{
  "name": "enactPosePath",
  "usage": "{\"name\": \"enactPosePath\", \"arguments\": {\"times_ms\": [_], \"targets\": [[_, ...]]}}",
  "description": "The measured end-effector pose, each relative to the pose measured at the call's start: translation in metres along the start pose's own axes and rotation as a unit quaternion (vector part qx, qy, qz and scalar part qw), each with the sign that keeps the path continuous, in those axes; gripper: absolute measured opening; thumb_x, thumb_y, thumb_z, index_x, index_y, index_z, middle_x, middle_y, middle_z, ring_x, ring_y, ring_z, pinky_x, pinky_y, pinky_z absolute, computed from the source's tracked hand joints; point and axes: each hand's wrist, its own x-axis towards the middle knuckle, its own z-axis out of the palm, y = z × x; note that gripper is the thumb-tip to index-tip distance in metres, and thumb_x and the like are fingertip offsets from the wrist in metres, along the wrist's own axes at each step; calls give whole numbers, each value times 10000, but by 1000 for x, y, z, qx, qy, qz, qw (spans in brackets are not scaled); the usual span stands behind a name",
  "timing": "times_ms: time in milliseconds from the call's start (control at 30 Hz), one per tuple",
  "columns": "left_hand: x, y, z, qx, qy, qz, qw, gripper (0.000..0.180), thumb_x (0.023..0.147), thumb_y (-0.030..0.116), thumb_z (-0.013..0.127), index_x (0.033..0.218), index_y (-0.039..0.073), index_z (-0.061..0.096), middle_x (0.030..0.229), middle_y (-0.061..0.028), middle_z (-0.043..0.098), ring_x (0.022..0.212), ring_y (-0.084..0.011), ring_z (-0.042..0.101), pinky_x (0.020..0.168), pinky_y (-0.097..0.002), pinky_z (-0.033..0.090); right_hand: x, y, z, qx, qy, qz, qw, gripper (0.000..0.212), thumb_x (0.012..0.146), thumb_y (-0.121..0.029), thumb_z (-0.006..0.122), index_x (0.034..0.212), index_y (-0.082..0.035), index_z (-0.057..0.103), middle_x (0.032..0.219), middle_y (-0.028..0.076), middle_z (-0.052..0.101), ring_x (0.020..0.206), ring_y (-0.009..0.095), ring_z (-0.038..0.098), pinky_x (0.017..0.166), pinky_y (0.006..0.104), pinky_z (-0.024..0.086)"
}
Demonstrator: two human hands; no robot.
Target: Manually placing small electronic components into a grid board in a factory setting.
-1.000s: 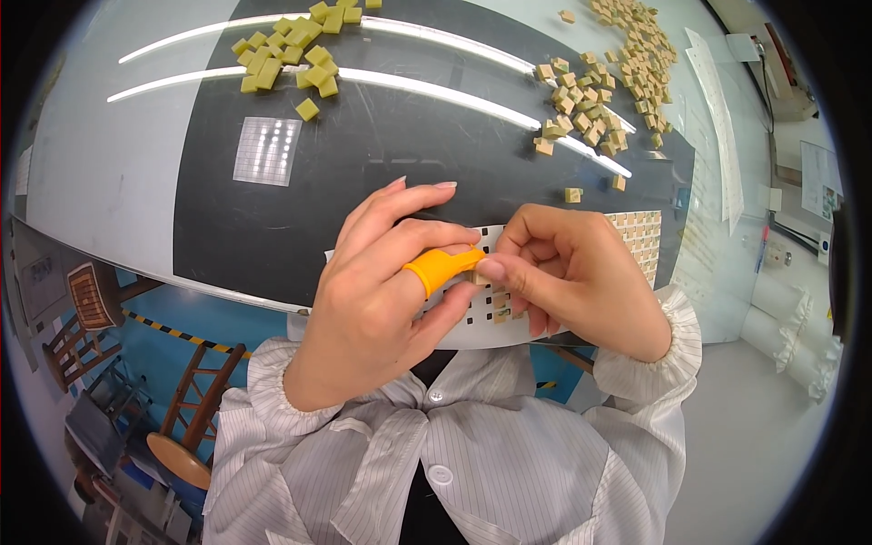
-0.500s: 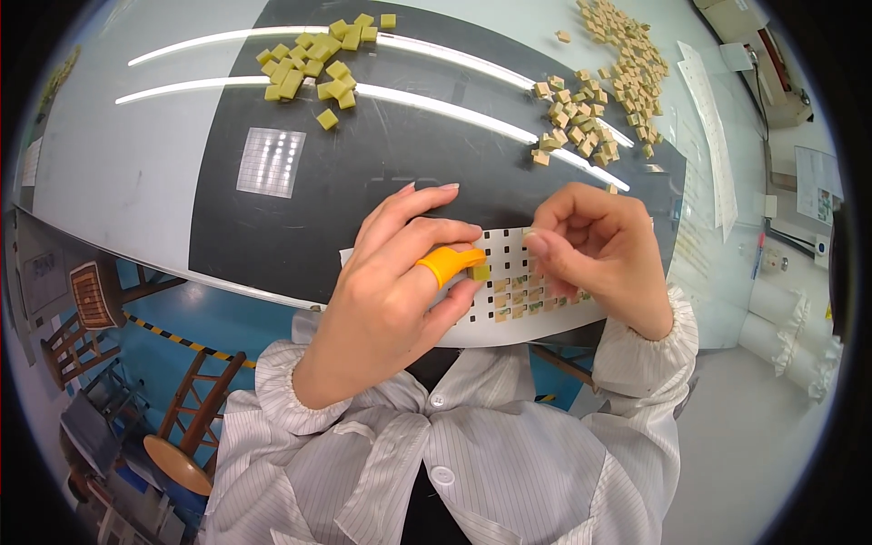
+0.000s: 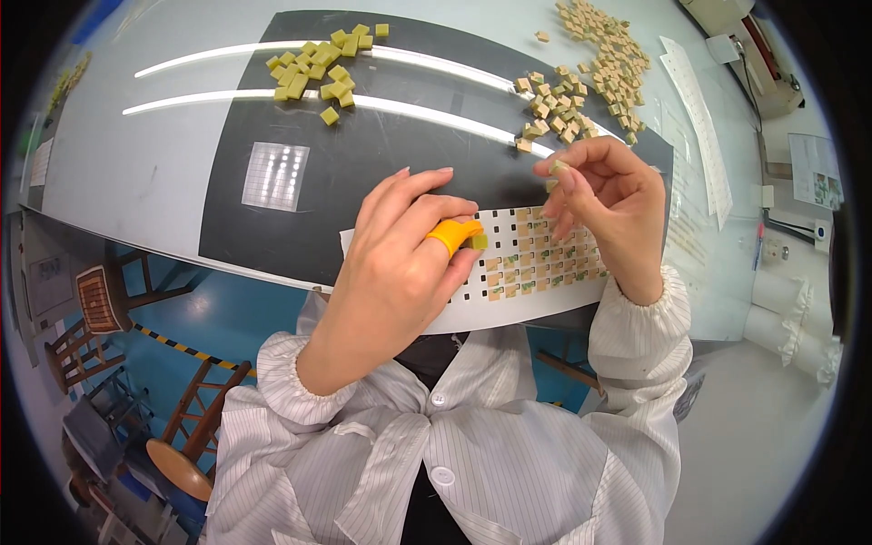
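One left hand (image 3: 391, 263) and one right hand (image 3: 622, 204) at one white sheet (image 3: 545, 304).
The left fingers pinch one olive block (image 3: 479, 242) over the sheet; the right fingers pinch one pale-green piece (image 3: 559, 167) near its far edge. The desk (image 3: 182, 154) bears roughly twenty loose olive blocks (image 3: 297, 86).

The sheet (image 3: 545, 304) lies on the mat (image 3: 363, 150), with a heap of blocks (image 3: 318, 71) behind it to the left, cubes (image 3: 563, 104) behind its right part, and a strip (image 3: 698, 127) farther right.
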Motion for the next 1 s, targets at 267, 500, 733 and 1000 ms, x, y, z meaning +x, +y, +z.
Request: {"name": "enactPosePath", "arguments": {"times_ms": [267, 500, 733, 1000], "targets": [[-6, 16, -13, 16, -8, 6, 1000, 173, 702, 29, 749, 827, -47, 656, 1021, -89, 643, 1134, -311, 565, 1002, -511, 423, 5, 10, -7, -93, 62, -69, 991, 120, 900, 24, 612, 1019, 41, 615, 960, 64, 672, 760, 82, 626, 662, 210, 530], [-18, 8, -3, -50, -2, -20, 999, 207, 706, 31, 777, 885, 0, 679, 1034, -79, 663, 1150, -303, 575, 1012, -485, 424, 9, 14, -11, -372, 97, -214, 898, 335, 802, 49, 668, 1116, -64, 648, 1161, 113, 626, 1077, 268, 596, 927, 348, 474], [-12, 5, -2, -59, 2, -23, 998, 205, 716, 29, 767, 894, -13, 675, 1044, -86, 655, 1142, -301, 575, 993, -442, 442, 26, 11, -2, -559, -130, -295, 764, 475, 821, -79, 678, 1273, -213, 618, 1487, 31, 414, 1407, 330, 301, 1136, 458, 274], [-10, -1, 0, -62, 11, -13, 998, 175, 721, 50, 768, 859, -20, 686, 1062, -91, 663, 1133, -285, 584, 964, -410, 462, 75, 2, -17, -527, -18, -308, 792, 450, 819, -7, 672, 1247, -135, 620, 1380, 90, 523, 1332, 317, 422, 1064, 435, 380]]}}
